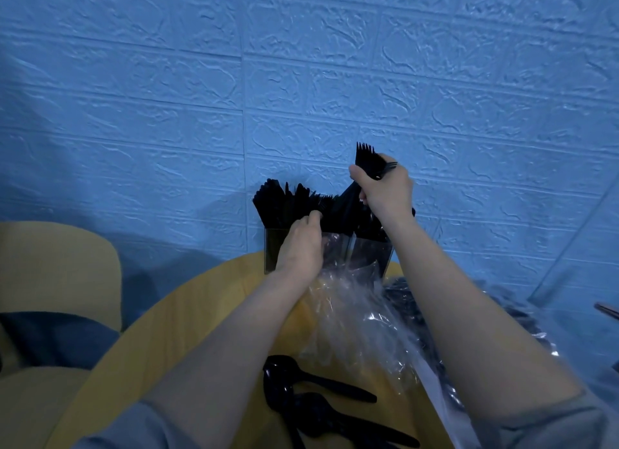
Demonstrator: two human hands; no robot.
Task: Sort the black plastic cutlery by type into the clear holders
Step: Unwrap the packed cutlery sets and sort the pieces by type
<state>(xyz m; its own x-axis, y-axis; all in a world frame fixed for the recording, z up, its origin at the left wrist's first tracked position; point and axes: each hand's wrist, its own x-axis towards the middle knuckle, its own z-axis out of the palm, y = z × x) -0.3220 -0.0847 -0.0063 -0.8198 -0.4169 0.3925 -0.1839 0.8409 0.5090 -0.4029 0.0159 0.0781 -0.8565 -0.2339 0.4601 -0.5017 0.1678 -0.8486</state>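
Note:
The clear holders (272,252) stand at the far edge of the round yellow table (187,318), against the blue wall. Black knives (271,202) stand upright in the left compartment, with more black cutlery beside them. My right hand (385,189) grips a bundle of black forks (366,159), tines up, above the right side of the holders. My left hand (301,244) reaches into the middle of the holders, its fingertips against the cutlery there; whether it holds a piece is hidden. Black spoons (301,386) lie on the table close to me.
A crumpled clear plastic bag (355,318) lies between the holders and the spoons, under my right forearm. More black cutlery in plastic (412,301) sits to the right. A beige chair (57,267) is at the left. The blue brick-pattern wall (301,80) is directly behind the holders.

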